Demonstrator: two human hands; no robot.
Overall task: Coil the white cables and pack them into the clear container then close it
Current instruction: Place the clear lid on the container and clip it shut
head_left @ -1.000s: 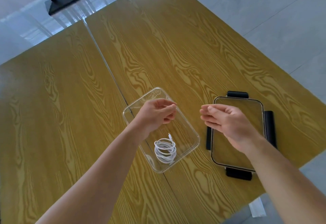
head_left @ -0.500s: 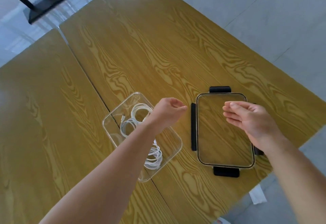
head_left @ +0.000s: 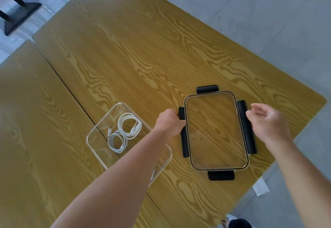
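Two coiled white cables (head_left: pixel 125 131) lie inside the clear container (head_left: pixel 97 134), which stands open on the wooden table. My left forearm crosses over the container's near right corner and hides part of it. To the right lies the clear lid (head_left: pixel 215 131) flat on the table, with black latches on all four sides. My left hand (head_left: pixel 169 122) rests against the lid's left edge, fingers curled at the left latch. My right hand (head_left: pixel 266 122) hovers just past the right latch, fingers apart, holding nothing.
The wooden table (head_left: pixel 143 57) is made of two tops with a seam running under the container. Its right edge passes close to the lid. A black stand base (head_left: pixel 19 15) sits on the grey floor at the far left. A white scrap (head_left: pixel 260 188) lies on the floor.
My left hand left the container and moved right to the lid's left edge. My right hand shifted from above the lid to its right side. Both coiled cables now show in the container.
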